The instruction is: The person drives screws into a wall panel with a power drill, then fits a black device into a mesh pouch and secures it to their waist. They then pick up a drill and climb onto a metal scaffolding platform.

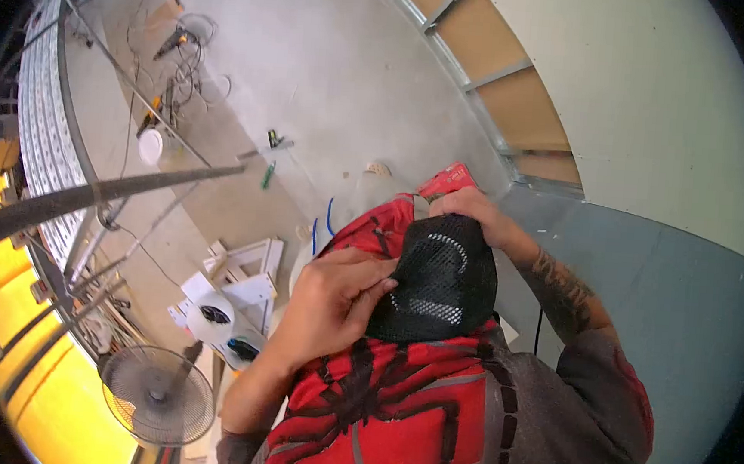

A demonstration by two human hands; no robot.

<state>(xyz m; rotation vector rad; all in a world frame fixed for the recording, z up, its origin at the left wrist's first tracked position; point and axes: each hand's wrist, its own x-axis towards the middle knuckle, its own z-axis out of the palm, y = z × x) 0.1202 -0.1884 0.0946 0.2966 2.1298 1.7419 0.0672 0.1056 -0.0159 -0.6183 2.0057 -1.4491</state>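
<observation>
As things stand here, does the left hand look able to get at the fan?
Probably not: the left hand is pinching the black mesh piece, and the fan stands apart, off to the person's left, seemingly beyond easy reach.

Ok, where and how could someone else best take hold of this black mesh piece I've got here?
Probably pinch the black mesh piece by its right edge, coming from your right, between your forearm and shirt. That edge looks uncovered, while your left hand pinches the left edge and your right hand covers the top.
</observation>
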